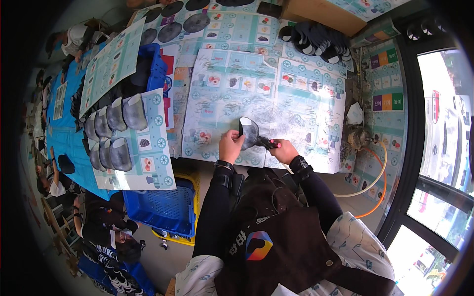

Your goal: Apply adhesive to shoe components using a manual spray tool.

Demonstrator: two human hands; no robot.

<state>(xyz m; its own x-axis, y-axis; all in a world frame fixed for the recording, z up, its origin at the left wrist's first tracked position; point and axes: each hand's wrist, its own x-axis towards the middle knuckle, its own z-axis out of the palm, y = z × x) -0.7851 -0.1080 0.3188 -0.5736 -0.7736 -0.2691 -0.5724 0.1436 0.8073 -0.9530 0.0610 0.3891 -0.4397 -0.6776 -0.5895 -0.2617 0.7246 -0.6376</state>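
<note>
My left hand [230,146] grips a flat, rounded grey piece [249,132] and holds it upright just above the table's near edge. My right hand [284,151] is closed on a small tool with a pink handle [272,144], whose dark tip touches the lower edge of the grey piece. Both hands sit over light blue printed paper sheets [276,93] smudged with dark marks.
Several finished grey pieces [114,128] lie in rows on a paper sheet over blue crates [163,207] to my left. A pile of dark pieces [316,39] sits at the far right of the table. White and orange hoses [377,177] hang by the window. Other people sit far left.
</note>
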